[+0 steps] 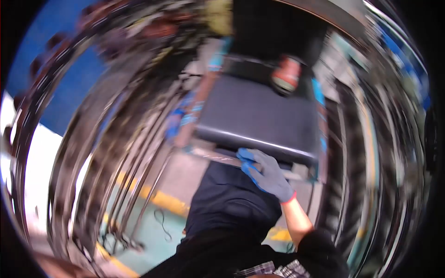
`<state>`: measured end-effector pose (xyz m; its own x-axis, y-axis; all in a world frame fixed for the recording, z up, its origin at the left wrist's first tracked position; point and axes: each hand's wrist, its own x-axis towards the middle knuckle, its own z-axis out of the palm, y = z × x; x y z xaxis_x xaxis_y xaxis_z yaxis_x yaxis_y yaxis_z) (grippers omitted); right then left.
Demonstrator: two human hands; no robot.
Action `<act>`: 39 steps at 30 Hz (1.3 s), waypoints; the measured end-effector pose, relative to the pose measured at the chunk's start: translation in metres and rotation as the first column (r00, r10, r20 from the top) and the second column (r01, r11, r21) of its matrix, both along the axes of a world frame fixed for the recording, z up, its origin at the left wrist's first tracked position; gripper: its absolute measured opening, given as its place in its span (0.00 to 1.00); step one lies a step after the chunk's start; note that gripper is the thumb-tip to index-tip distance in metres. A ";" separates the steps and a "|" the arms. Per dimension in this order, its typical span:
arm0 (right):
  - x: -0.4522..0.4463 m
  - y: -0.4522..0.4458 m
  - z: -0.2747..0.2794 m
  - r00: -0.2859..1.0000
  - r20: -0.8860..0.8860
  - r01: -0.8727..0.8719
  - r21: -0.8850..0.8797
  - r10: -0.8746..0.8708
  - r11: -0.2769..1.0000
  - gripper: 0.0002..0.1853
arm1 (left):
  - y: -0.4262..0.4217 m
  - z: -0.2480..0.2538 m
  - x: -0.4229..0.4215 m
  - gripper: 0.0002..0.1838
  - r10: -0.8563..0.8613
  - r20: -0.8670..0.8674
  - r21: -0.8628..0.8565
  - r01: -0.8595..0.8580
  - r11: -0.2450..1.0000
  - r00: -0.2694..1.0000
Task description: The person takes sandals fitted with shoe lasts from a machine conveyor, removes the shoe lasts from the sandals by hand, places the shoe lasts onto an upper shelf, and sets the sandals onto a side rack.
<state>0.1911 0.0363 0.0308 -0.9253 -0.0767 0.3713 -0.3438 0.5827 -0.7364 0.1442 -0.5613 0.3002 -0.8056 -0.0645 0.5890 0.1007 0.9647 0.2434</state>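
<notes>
My right hand (266, 173), in a grey glove with blue fingertips and a red cuff, is beside the front edge of a dark padded surface (259, 116), above my lap. Its fingers are apart and nothing shows in them. A red and black object (286, 75), blurred, rests toward the back of the padded surface, away from the hand. My left hand is not in view. Dark trousers (232, 197) show below the padded surface.
Long blurred rods (150, 173) run along the left. More blurred bars (371, 153) line the right side. The green floor (157, 227) has yellow lines, with a thin looped cable (162, 223) on it. A blue panel (62, 83) is at the upper left.
</notes>
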 end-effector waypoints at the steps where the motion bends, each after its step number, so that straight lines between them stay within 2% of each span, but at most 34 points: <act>1: 0.012 0.015 -0.010 0.978 0.082 0.194 -0.018 -0.192 0.981 0.24 | 0.043 -0.014 -0.013 0.30 -0.137 0.038 0.034 0.135 0.990 0.990; 2: 0.023 0.035 -0.025 0.924 0.159 0.357 -0.033 -0.348 0.934 0.27 | 0.092 -0.024 -0.020 0.31 -0.281 0.089 0.077 0.275 0.958 0.956; 3: 0.031 0.055 -0.034 0.848 -0.170 0.525 0.143 -0.502 0.839 0.28 | 0.140 -0.030 -0.031 0.32 -0.444 0.144 0.132 0.428 0.894 0.884; 4: 0.038 0.078 -0.022 0.764 -0.256 0.645 0.290 -0.592 0.707 0.27 | 0.188 -0.034 -0.046 0.33 -0.600 0.207 0.198 0.567 0.799 0.773; 6: 0.056 0.107 0.011 0.492 -0.352 0.846 0.408 -0.796 0.343 0.27 | 0.285 -0.042 -0.090 0.35 -0.841 0.308 0.369 0.759 0.536 0.445; 8: 0.076 0.150 -0.027 0.318 -0.264 0.883 0.433 -0.911 0.183 0.26 | 0.396 -0.068 -0.146 0.36 -0.915 0.379 0.493 0.806 0.327 0.140; 9: 0.081 0.166 -0.044 0.225 -0.219 0.888 0.448 -0.950 0.107 0.26 | 0.455 -0.103 -0.177 0.39 -0.913 0.395 0.316 0.919 0.236 0.099; 10: 0.086 0.168 -0.050 0.215 0.038 0.850 0.485 -0.976 0.207 0.27 | 0.532 -0.133 -0.217 0.39 -0.903 0.428 0.409 0.901 0.147 -0.047; 11: 0.089 0.170 -0.051 0.192 0.107 0.859 0.463 -0.976 0.219 0.27 | 0.589 -0.148 -0.233 0.39 -0.877 0.440 0.503 0.862 0.065 -0.191; 13: 0.088 0.170 -0.048 0.155 0.178 0.855 0.468 -0.972 0.222 0.28 | 0.715 -0.215 -0.282 0.57 -0.907 0.358 0.435 0.819 0.374 0.224; 14: 0.087 0.166 -0.047 0.137 0.183 0.844 0.493 -0.974 0.211 0.28 | 0.751 -0.231 -0.285 0.63 -0.806 0.392 0.349 0.739 0.576 0.443; 15: 0.087 0.165 -0.053 0.115 0.125 0.862 0.480 -0.985 0.162 0.28 | 0.768 -0.243 -0.277 0.62 -0.712 0.422 0.275 0.669 0.690 0.561; 16: 0.088 0.167 -0.060 0.121 0.094 0.871 0.467 -0.988 0.151 0.29 | 0.776 -0.263 -0.261 0.60 -0.623 0.505 0.248 0.591 0.768 0.598; 18: 0.086 0.164 -0.056 0.110 0.086 0.867 0.480 -0.990 0.138 0.31 | 0.783 -0.260 -0.256 0.57 -0.599 0.558 0.190 0.614 0.766 0.574; 19: 0.083 0.162 -0.046 0.082 0.170 0.843 0.513 -0.982 0.159 0.32 | 0.770 -0.259 -0.258 0.58 -0.628 0.615 0.147 0.713 0.685 0.476; 20: 0.080 0.165 -0.045 0.147 -0.005 0.864 0.488 -0.989 0.126 0.33 | 0.747 -0.259 -0.267 0.59 -0.638 0.670 0.105 0.802 0.588 0.380; 22: 0.071 0.174 -0.044 0.252 -0.347 0.900 0.426 -0.903 0.088 0.35 | 0.669 -0.274 -0.276 0.60 -0.908 0.403 0.044 0.988 0.146 0.116; 24: 0.036 0.174 -0.011 0.402 -0.248 0.914 0.163 -0.882 0.371 0.40 | 0.616 -0.244 -0.278 0.58 -0.806 0.588 0.223 0.972 0.080 -0.068; 25: 0.016 0.167 -0.004 0.562 -0.148 0.827 0.110 -0.814 0.551 0.41 | 0.605 -0.248 -0.288 0.54 -0.848 0.472 0.414 0.910 -0.027 -0.240; 26: 0.001 0.161 -0.003 0.713 -0.053 0.701 0.039 -0.699 0.712 0.42 | 0.592 -0.236 -0.281 0.52 -0.839 0.469 0.510 0.860 0.003 -0.275; 27: -0.007 0.161 -0.011 0.806 -0.087 0.591 0.062 -0.586 0.804 0.45 | 0.573 -0.231 -0.274 0.53 -0.874 0.400 0.636 0.770 0.048 -0.276; 28: -0.005 0.150 -0.008 0.824 -0.057 0.567 0.068 -0.564 0.821 0.46 | 0.561 -0.227 -0.270 0.54 -0.908 0.328 0.738 0.670 0.076 -0.259; 29: -0.005 0.143 0.008 0.840 -0.044 0.543 0.078 -0.541 0.836 0.47 | 0.548 -0.241 -0.250 0.47 -0.992 -0.074 0.945 0.312 -0.103 -0.102; 30: -0.004 0.137 0.021 0.853 -0.032 0.521 0.090 -0.520 0.849 0.48 | 0.541 -0.227 -0.219 0.41 -0.912 -0.409 0.897 -0.173 -0.407 0.025; 31: -0.007 0.123 0.025 0.855 0.040 0.517 -0.009 -0.517 0.856 0.54 | 0.541 -0.244 -0.191 0.42 -0.936 -0.327 0.936 -0.092 -0.340 0.129; 33: -0.017 0.089 0.002 0.814 -0.039 0.563 -0.197 -0.580 0.803 0.56 | 0.550 -0.307 -0.141 0.45 -0.927 -0.192 0.981 0.041 -0.189 0.322; 34: -0.015 0.078 -0.020 0.839 -0.020 0.520 -0.262 -0.543 0.813 0.56 | 0.547 -0.322 -0.121 0.47 -0.898 -0.147 0.989 0.093 -0.119 0.415; 35: -0.015 0.068 -0.042 0.863 -0.002 0.477 -0.327 -0.506 0.816 0.56 | 0.535 -0.310 -0.116 0.50 -0.950 -0.091 0.971 0.239 -0.018 0.298; 36: -0.009 0.064 -0.041 0.908 0.057 0.402 -0.403 -0.415 0.822 0.55 | 0.533 -0.287 -0.116 0.54 -0.983 -0.045 0.914 0.404 0.031 0.177; 37: -0.002 0.061 -0.039 0.940 0.115 0.337 -0.478 -0.322 0.811 0.54 | 0.536 -0.259 -0.103 0.57 -0.987 -0.141 0.890 0.448 -0.090 0.082; 38: 0.023 0.045 -0.066 0.859 0.458 0.471 -0.530 -0.229 0.705 0.50 | 0.543 -0.237 -0.095 0.60 -0.972 -0.234 0.851 0.481 -0.212 -0.014; 39: 0.040 0.033 -0.072 0.884 0.464 0.411 -0.707 -0.062 0.576 0.48 | 0.558 -0.231 -0.105 0.58 -0.954 -0.299 0.751 0.624 -0.216 0.029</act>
<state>0.2308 0.0693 -0.0417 -0.9322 0.3162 -0.1762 0.0998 -0.2433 -0.9648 0.0387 -0.0033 0.0691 -0.5234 0.6598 0.5392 0.4151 -0.3552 0.8376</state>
